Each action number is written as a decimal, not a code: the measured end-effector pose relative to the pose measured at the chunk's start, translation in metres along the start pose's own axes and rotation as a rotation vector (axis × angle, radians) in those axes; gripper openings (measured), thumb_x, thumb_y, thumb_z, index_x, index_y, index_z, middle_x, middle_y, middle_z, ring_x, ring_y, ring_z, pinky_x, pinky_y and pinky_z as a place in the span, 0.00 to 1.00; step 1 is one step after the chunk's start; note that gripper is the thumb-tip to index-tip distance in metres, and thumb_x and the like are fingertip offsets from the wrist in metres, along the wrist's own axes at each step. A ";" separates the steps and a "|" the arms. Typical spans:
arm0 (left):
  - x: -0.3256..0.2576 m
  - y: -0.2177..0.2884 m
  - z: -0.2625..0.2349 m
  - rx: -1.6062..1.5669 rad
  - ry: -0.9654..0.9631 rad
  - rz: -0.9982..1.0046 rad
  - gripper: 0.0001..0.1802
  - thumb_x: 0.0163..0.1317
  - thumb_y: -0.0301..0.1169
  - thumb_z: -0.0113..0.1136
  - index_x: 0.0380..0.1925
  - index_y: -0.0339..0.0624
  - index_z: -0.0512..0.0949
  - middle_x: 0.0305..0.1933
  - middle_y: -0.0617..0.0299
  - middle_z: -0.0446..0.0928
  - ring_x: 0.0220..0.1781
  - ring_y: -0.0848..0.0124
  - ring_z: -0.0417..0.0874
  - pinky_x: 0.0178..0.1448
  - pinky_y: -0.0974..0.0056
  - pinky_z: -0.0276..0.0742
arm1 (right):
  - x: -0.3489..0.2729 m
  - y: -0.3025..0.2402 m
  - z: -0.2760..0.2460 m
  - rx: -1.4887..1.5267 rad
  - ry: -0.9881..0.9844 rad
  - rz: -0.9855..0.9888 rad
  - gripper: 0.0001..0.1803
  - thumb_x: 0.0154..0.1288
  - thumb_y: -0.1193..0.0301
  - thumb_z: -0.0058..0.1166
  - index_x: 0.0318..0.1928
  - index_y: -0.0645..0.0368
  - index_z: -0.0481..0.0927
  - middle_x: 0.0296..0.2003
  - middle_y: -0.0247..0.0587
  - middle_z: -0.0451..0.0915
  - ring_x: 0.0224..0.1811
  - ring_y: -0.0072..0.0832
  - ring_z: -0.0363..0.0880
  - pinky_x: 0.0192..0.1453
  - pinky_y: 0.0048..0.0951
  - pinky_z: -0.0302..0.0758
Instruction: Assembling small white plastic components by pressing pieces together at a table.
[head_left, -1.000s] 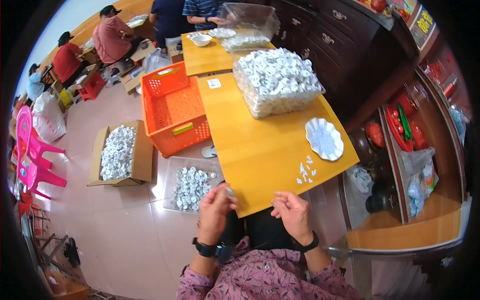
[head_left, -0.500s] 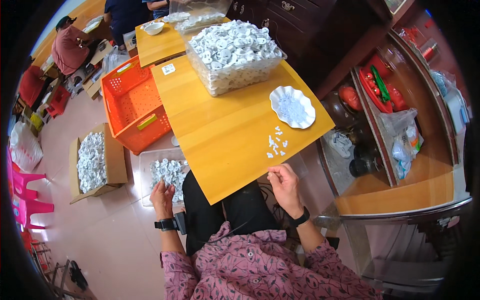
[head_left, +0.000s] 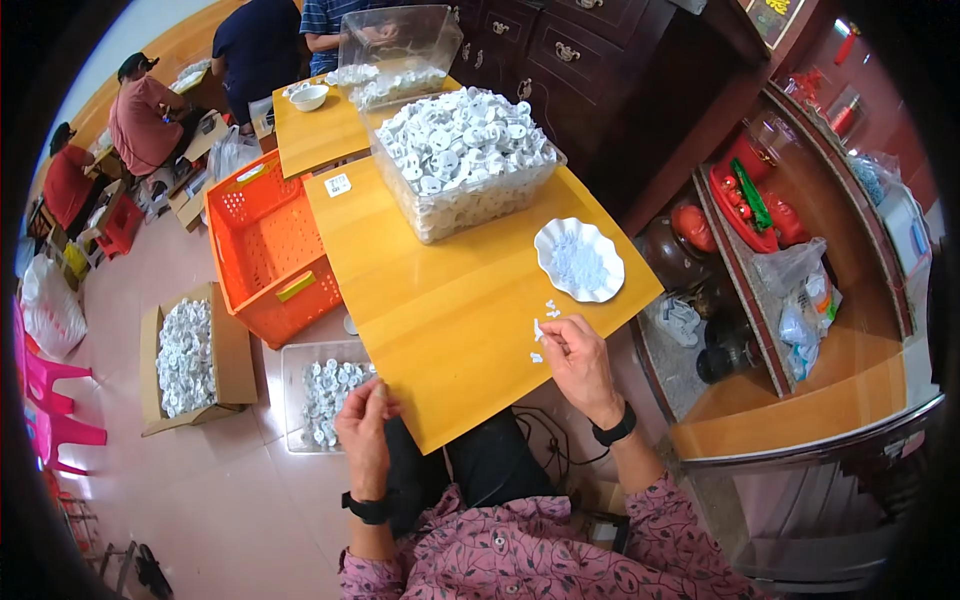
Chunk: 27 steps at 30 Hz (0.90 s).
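My right hand [head_left: 580, 365] is over the near right of the yellow table [head_left: 450, 330], thumb and forefinger pinched at a small white plastic piece [head_left: 537, 328]. A few more small white pieces [head_left: 552, 308] lie around those fingers; the hand covers part of that spot. At the table's near left edge, my left hand [head_left: 364, 425] is closed with thumb against fingers; what it holds, if anything, is hidden. A scalloped white dish [head_left: 606, 284] with small clear pieces stands beyond my right hand. Farther back, a clear tub [head_left: 440, 218] is heaped with round white plastic parts [head_left: 465, 135].
Left of the table are an orange crate [head_left: 265, 325], a clear bin [head_left: 295, 400] of white parts on the floor, and a cardboard box [head_left: 228, 350] of similar parts. Shelves [head_left: 760, 290] stand at the right. Several people [head_left: 150, 120] sit at the back left.
My left hand has risen from beside the floor bin to the table's edge, its fingers now closed. My right hand has moved onto the small white pieces. The view has tilted up slightly.
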<state>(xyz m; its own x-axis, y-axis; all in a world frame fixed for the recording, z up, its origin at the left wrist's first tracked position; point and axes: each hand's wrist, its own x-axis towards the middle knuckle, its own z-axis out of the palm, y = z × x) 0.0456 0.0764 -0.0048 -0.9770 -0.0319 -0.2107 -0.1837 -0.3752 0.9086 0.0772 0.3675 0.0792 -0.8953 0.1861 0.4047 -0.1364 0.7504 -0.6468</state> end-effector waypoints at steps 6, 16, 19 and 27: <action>-0.013 -0.007 0.019 0.080 -0.100 -0.001 0.10 0.70 0.29 0.61 0.44 0.33 0.81 0.34 0.62 0.82 0.32 0.75 0.82 0.40 0.71 0.78 | 0.014 0.009 -0.007 -0.027 -0.065 0.038 0.05 0.64 0.79 0.55 0.40 0.67 0.78 0.36 0.50 0.78 0.37 0.45 0.80 0.42 0.40 0.77; -0.013 -0.010 0.030 0.259 -0.120 0.056 0.09 0.70 0.28 0.61 0.44 0.32 0.81 0.32 0.63 0.81 0.33 0.77 0.81 0.41 0.73 0.76 | -0.026 0.036 0.001 -0.150 -0.073 0.006 0.04 0.63 0.79 0.55 0.39 0.66 0.79 0.35 0.51 0.78 0.39 0.51 0.79 0.42 0.43 0.77; -0.012 -0.014 0.030 0.240 -0.164 0.054 0.10 0.70 0.28 0.60 0.44 0.32 0.80 0.34 0.64 0.81 0.35 0.78 0.80 0.42 0.72 0.76 | 0.002 0.021 -0.009 -0.093 -0.079 -0.058 0.06 0.63 0.79 0.55 0.41 0.67 0.79 0.36 0.51 0.78 0.38 0.50 0.79 0.42 0.43 0.76; -0.010 -0.029 0.041 0.404 -0.131 0.203 0.07 0.67 0.25 0.61 0.41 0.32 0.82 0.32 0.65 0.80 0.32 0.79 0.79 0.39 0.73 0.76 | 0.128 -0.031 -0.021 -0.129 -0.024 -0.257 0.12 0.66 0.75 0.55 0.48 0.67 0.76 0.40 0.55 0.76 0.40 0.50 0.78 0.45 0.43 0.76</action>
<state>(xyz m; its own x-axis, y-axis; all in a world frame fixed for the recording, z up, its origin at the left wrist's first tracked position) 0.0567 0.1259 -0.0142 -0.9982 0.0595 0.0094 0.0105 0.0178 0.9998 -0.0238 0.3811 0.1647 -0.8485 -0.0347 0.5280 -0.3066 0.8455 -0.4371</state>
